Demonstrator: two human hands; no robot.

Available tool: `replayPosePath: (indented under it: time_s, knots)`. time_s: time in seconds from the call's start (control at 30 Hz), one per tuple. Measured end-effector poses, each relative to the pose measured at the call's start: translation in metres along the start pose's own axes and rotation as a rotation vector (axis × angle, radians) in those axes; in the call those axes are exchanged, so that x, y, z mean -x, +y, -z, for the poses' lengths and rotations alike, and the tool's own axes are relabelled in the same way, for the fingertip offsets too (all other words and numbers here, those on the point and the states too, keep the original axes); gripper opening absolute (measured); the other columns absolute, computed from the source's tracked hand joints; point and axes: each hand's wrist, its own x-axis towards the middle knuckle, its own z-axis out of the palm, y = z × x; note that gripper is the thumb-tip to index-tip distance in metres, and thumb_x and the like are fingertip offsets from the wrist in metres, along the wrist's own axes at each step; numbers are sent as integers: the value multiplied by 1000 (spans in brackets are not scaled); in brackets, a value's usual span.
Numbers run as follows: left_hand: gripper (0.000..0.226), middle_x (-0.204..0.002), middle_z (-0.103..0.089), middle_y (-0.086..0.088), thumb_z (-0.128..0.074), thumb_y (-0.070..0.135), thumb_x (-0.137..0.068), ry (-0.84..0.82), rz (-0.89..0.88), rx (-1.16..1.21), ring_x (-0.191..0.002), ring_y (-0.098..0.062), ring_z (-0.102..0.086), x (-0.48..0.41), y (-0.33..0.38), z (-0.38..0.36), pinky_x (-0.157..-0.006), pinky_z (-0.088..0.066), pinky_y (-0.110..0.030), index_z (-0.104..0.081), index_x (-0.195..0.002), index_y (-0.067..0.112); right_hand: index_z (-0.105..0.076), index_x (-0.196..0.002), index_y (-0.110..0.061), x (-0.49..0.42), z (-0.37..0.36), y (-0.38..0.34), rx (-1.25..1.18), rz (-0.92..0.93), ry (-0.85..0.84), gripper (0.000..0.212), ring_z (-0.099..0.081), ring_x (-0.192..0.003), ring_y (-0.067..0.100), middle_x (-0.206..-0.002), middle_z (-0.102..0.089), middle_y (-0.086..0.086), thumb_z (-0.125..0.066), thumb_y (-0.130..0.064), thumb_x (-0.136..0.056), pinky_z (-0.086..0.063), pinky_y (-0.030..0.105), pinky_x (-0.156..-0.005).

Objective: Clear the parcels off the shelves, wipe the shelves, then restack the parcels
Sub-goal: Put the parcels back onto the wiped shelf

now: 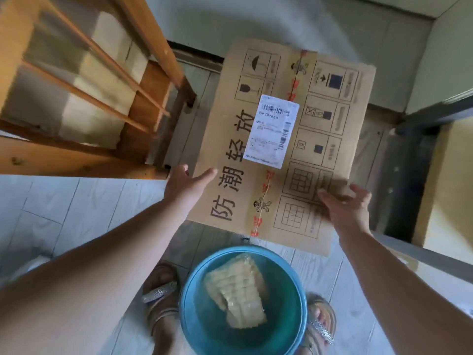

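A: Big cardboard box point(281, 149), flat face up, white shipping label point(271, 131) near the middle, tape seam running lengthwise. Both hands on the near end.

B: How are they placed?

A: Left hand point(185, 184) sits at the box's left near edge, fingers spread flat against the side, thumb lying over the top face. Right hand point(345, 203) is on the right near corner, fingers curled over the top. Neither is closed into a fist; each is opened wide and pressed to the cardboard, one per side, which suits something too broad for a single grasp.

B: Is it resting on anything?

A: Cannot tell. Floor tiles point(64, 206) show around it, but whether the far end touches down or the box hangs clear of the floor is unclear.

B: Where's the shelf?

A: Wooden shelf unit point(84, 80) to the left, slatted, just beside the left hand. More pale boxes point(107, 73) show through the slats, so clearing looks unfinished.

B: And the wiping kit?

A: Blue basin point(243, 301) on the floor between the sandalled feet point(160, 290), a folded yellowish cloth point(235, 290) lying in it. Likely parked close so it's ready once the shelves are bare.

B: Risk?

A: The basin sits directly below the box's near edge; lowering it straight down could catch the rim.
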Motion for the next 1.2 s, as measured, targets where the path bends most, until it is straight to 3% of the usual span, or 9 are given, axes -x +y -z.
replayPosePath:
  time_s: [0.13, 0.23, 0.33, 0.47, 0.63, 0.77, 1.0, 1.1, 1.2]
  knots:
    - [83, -137, -46, -5, -69, 60, -71, -60, 11, 97, -122, -22, -46, -20, -7, -15, -102, -37, -39, -37, -136, 19, -42, -133, -22, -25, 0, 13, -162, -51, -90, 72, -60, -105, 25, -116, -62, 2, -77, -34, -72, -48, 45, -93]
    - [45, -114, -59, -1, -70, 58, -68, -107, 11, 168, -108, -20, -53, -24, -7, -18, -99, -39, -40, -48, -94, 29, -54, -124, -21, -31, 0, 20, -244, -61, -253, 67, -63, -104, 26, -109, -68, 6, -74, -39, -63, -50, 47, -92]
    - [38, -98, -58, 3, -70, 55, -71, -91, 21, 205, -101, -18, -52, -23, -6, -19, -91, -37, -36, -43, -82, 30, -52, -126, -21, -31, -1, 23, -381, -117, -335, 62, -67, -95, 23, -105, -69, 7, -68, -32, -66, -57, 40, -76]
    - [43, -105, -56, 0, -70, 53, -73, -70, 13, 217, -102, -18, -49, -11, 1, -15, -89, -35, -35, -43, -94, 27, -51, -129, -18, -22, 7, 16, -471, -175, -394, 63, -71, -86, 22, -108, -70, 11, -67, -24, -68, -58, 33, -60]
    - [49, -100, -51, 3, -71, 53, -70, -75, 11, 240, -102, -16, -45, 18, 10, 1, -89, -32, -33, -40, -98, 27, -48, -130, -18, 4, 32, 0, -386, -223, -434, 66, -65, -102, 32, -116, -66, 15, -70, -26, -68, -56, 46, -74]
    - [50, -100, -63, 2, -75, 56, -61, -94, -42, 252, -102, -20, -56, 56, 34, 31, -88, -40, -35, -55, -95, 25, -51, -120, -22, 43, 62, -27, -399, -174, -412, 45, -68, -95, 31, -105, -70, 12, -67, -18, -78, -56, 47, -73]
    - [66, -96, -69, 0, -80, 63, -49, -88, -137, 261, -92, -20, -62, 147, 73, 88, -80, -47, -34, -63, -98, 23, -52, -127, -21, 122, 117, -68, -481, -109, -389, 65, -66, -102, 33, -110, -69, 13, -73, -19, -65, -52, 55, -86]
    - [47, -88, -61, 9, -78, 58, -63, -57, -171, 256, -83, -8, -55, 207, 86, 121, -77, -37, -28, -57, -90, 26, -51, -129, -18, 177, 149, -88, -495, -79, -422, 67, -67, -101, 31, -111, -69, 13, -73, -19, -66, -56, 50, -79]
    - [48, -88, -52, 9, -72, 54, -71, 5, -219, 221, -91, -15, -49, 251, 95, 147, -83, -33, -29, -50, -100, 23, -51, -130, -16, 224, 170, -101, -517, -55, -427, 69, -66, -101, 32, -111, -69, 14, -73, -20, -65, -58, 46, -73]
